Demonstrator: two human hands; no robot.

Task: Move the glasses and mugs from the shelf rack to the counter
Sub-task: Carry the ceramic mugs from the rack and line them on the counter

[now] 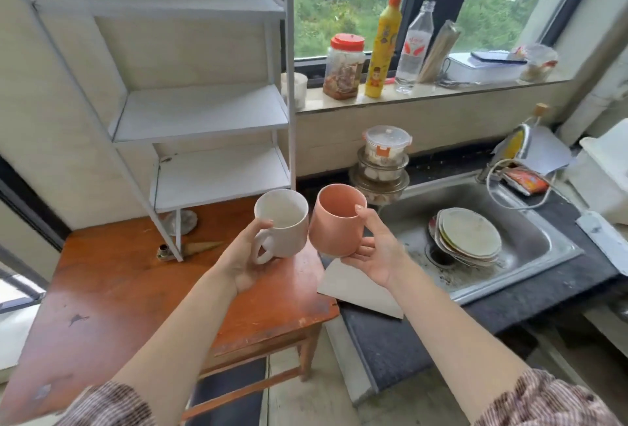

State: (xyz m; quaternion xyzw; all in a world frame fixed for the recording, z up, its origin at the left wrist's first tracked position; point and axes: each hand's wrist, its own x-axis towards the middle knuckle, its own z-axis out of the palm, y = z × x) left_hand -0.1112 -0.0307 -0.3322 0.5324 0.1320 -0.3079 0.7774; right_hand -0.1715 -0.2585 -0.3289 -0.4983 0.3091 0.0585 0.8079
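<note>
left hand (249, 254) wraps the white mug (282, 223) near its handle, right hand (372, 249) cups the pink mug (336, 226) from below; both in the air in front of the bare shelf rack (204, 112), rims nearly touching. risks: mugs could knock together, and the worktop (384, 351) beside the sink (509, 238) offers little free room to land them.

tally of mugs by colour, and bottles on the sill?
White mugs: 1, the white mug in the left hand
Pink mugs: 1, the pink mug in the right hand
Yellow bottles: 1, the yellow bottle
Clear bottles: 1, the clear bottle
Total: 4
</note>
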